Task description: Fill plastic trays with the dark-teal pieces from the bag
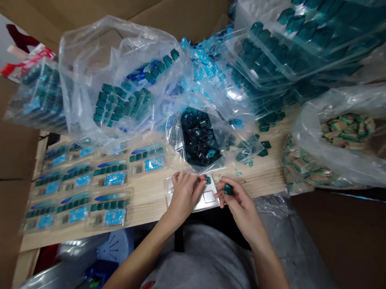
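Observation:
A clear plastic tray [210, 198] with small compartments lies at the near edge of the wooden table [268, 175]. My left hand [185, 194] rests on the tray, its fingertips pressed on a small teal block [208, 179] in a top compartment. My right hand [238, 202] is just right of the tray, pinching another teal block [228, 189] between thumb and fingers. Behind the tray an open clear bag [199, 136] holds many dark teal blocks.
Several filled trays [79, 190] with teal blocks and blue cards lie in rows at the left. Large clear bags [119, 86] of teal blocks stand behind them, stacked clear trays [280, 50] at the back right, and a bag of multicoloured pieces [340, 138] on the right. Cardboard surrounds the table.

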`<state>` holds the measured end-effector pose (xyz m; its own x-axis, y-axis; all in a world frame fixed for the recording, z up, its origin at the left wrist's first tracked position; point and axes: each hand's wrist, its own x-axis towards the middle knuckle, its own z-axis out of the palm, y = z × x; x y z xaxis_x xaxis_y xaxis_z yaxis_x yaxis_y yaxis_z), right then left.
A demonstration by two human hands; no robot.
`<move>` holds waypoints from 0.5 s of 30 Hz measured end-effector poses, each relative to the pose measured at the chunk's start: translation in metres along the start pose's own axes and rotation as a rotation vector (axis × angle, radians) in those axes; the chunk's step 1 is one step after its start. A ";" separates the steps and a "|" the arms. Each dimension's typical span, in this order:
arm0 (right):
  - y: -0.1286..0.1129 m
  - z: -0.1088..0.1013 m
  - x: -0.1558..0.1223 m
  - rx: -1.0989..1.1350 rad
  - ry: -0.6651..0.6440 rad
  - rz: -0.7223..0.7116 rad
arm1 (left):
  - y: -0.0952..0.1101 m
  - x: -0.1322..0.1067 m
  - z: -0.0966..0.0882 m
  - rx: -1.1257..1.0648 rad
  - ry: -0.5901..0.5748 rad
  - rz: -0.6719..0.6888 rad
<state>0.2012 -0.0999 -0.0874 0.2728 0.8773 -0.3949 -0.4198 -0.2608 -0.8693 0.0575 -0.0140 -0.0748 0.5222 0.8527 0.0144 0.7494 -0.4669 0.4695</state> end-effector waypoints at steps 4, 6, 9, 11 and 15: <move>-0.004 0.003 -0.006 0.244 -0.100 0.037 | 0.001 -0.008 -0.010 -0.099 0.048 0.075; -0.007 0.009 -0.009 0.292 -0.152 0.024 | 0.007 -0.015 -0.020 -0.207 0.079 0.145; -0.013 0.017 -0.012 0.247 -0.210 -0.003 | 0.016 -0.023 -0.035 -0.310 0.043 0.220; -0.017 0.019 -0.014 0.143 -0.179 -0.032 | 0.019 -0.026 -0.041 -0.338 0.024 0.223; -0.022 0.021 -0.016 -0.035 -0.120 -0.096 | 0.020 -0.026 -0.045 -0.377 0.060 0.235</move>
<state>0.1882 -0.1002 -0.0555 0.2044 0.9402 -0.2726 -0.3659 -0.1849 -0.9121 0.0404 -0.0351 -0.0264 0.6278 0.7508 0.2055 0.4062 -0.5411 0.7363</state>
